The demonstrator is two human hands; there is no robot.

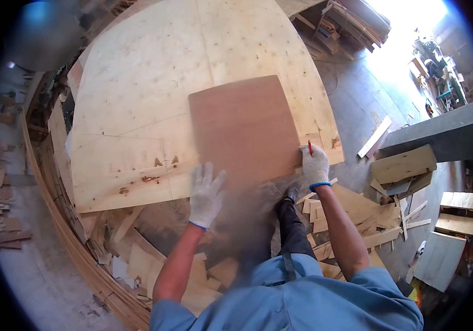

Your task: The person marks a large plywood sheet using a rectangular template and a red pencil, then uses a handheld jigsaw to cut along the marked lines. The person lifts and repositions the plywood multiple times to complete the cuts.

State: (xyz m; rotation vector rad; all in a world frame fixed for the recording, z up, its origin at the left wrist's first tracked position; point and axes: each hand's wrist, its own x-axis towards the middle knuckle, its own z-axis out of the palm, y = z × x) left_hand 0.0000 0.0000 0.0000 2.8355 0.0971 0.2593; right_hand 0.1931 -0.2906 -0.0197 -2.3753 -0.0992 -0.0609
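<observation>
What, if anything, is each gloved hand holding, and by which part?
The right hand holds a slim red stick, one end showing; the gripped part is hidden. The left hand, spread open, holds nothing visible.

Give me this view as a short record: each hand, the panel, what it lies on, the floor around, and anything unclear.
Left hand: white-gloved hand, open, fingers spread, by the brown panel's lower left corner
Right hand: white-gloved hand at the panel's right edge, holding a thin red stick
Panel: brown panel, flat
Support: large pale plywood sheet, with dark knots and thin lines
Floor: wood offcuts scattered near the person
Unclear: whether the left hand touches the panel; a blurry smudge covers its lower left part
</observation>
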